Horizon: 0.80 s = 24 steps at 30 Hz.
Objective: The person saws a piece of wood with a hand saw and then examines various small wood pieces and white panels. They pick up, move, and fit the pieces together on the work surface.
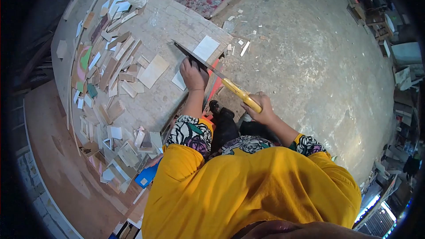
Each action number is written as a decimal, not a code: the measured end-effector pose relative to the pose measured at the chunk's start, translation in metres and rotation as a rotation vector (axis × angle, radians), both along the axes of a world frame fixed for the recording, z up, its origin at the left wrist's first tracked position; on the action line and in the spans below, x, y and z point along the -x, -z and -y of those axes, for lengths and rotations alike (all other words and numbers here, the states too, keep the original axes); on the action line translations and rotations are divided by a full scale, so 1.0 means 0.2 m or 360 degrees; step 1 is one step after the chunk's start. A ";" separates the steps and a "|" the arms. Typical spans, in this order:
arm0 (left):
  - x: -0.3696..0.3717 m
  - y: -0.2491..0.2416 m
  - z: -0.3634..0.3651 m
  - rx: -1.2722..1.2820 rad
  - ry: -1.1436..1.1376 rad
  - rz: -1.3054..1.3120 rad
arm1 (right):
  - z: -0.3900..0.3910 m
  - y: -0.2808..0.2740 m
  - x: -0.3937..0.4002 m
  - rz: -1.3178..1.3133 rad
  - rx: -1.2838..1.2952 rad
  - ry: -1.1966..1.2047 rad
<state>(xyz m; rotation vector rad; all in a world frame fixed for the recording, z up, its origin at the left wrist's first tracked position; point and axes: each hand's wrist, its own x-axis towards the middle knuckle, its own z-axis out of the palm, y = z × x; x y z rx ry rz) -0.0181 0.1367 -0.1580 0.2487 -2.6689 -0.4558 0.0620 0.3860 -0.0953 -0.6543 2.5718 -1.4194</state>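
My right hand (261,108) is wrapped round the end of the yellow handle (239,92) of a handsaw. The saw's dark blade (185,51) runs up and left across the near corner of the workbench. Close beside the blade, my left hand (195,76) bends its fingers down over a white board (206,47). Part of the board shows beyond the blade, and a white edge shows left of my wrist. The blade and the hand hide the middle of the board.
Many wood offcuts (119,66) lie heaped along the left of the workbench (172,22). A plain square piece (153,71) lies nearer my left hand. Wood scraps (245,48) are scattered on the concrete floor (301,62). A blue box (148,176) is by my left elbow.
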 end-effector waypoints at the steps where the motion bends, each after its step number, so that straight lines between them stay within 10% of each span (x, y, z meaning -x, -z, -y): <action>1: 0.01 -0.01 0.00 -0.0047 0.0008 0.0011 | 0.01 0.00 0.00 0.0011 0.0078 0.0029; 24: -0.01 -0.07 0.00 0.0020 0.0039 -0.0014 | -0.07 0.06 -0.05 0.0250 0.0228 0.0026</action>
